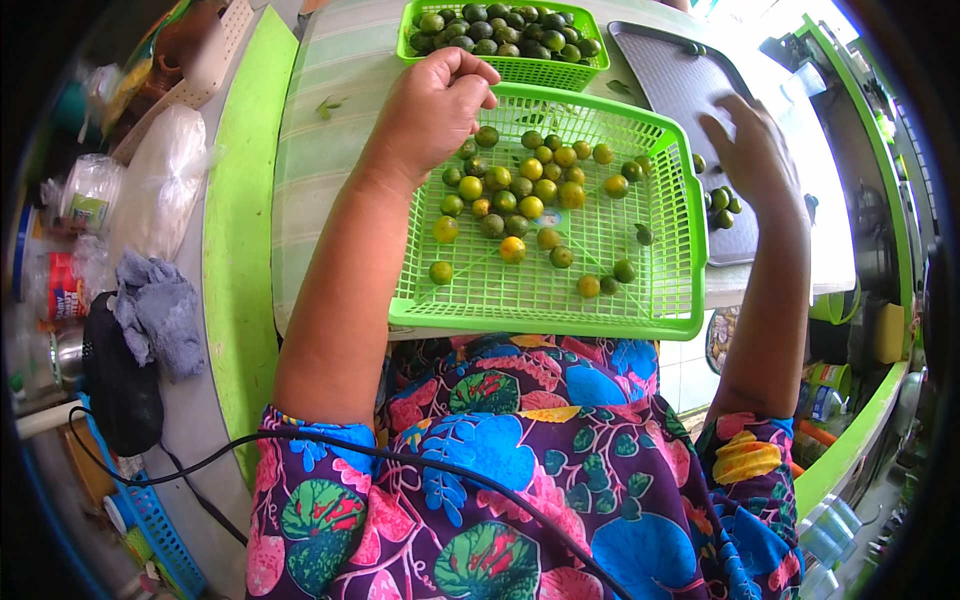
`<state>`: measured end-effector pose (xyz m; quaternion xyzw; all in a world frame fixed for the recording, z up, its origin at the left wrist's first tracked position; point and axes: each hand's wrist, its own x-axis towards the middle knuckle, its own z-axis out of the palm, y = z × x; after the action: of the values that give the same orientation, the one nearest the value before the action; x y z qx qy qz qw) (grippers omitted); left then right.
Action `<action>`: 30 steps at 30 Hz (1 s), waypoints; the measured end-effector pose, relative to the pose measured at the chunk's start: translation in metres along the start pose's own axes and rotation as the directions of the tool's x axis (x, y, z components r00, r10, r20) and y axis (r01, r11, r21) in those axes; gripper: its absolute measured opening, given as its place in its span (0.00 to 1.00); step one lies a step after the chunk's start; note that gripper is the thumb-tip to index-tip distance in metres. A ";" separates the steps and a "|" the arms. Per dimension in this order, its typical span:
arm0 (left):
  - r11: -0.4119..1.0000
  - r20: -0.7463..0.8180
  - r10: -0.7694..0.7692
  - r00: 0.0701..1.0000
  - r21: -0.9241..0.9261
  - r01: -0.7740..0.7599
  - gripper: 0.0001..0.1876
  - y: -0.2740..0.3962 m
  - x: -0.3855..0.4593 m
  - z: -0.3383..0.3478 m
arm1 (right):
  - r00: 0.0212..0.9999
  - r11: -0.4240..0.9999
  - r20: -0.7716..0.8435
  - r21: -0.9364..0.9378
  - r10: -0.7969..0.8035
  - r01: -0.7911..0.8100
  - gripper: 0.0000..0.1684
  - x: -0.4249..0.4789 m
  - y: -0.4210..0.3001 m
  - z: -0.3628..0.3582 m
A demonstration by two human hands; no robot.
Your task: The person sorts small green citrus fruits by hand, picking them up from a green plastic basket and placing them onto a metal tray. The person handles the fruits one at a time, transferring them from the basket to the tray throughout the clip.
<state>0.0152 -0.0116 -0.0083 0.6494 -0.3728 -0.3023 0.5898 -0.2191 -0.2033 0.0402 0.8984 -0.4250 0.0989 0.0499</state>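
Note:
My left hand, fingers curled, hangs over the back left rim of a shallow green plastic basket; whether it holds anything is hidden. Small green, yellow and orange citrus fruits lie scattered inside that basket. Behind it a smaller green basket is heaped with darker green citrus fruits. To the right, my right hand, blurred, is above a grey tray with its thumb and fingers apart and no fruit seen between them. Several green fruits rest on the tray beside that hand.
Loose leaves lie on the table. A green ledge runs along the left, with a grey cloth and plastic bags beyond. A black cable crosses my patterned clothing. Green-edged shelving stands at right.

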 end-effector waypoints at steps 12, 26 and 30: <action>0.998 0.005 0.006 1.000 -0.069 -0.005 0.07 -0.001 0.002 -0.001 | 0.589 0.715 0.451 0.182 -0.671 0.675 0.09 -0.058 -0.169 0.018; 0.999 0.052 0.026 0.998 -0.036 -0.025 0.09 0.001 0.000 0.000 | 0.434 0.309 0.387 0.920 -0.813 -0.242 0.15 -0.003 -0.119 0.047; 0.999 0.101 0.033 0.994 -0.016 -0.032 0.08 -0.002 0.000 -0.001 | 0.426 0.267 0.451 0.865 -0.785 -0.424 0.14 0.000 -0.117 0.045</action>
<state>0.0160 -0.0109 -0.0099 0.6229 -0.4104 -0.3278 0.5797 -0.1225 -0.1368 -0.0049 0.6886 -0.0922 -0.1604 -0.7012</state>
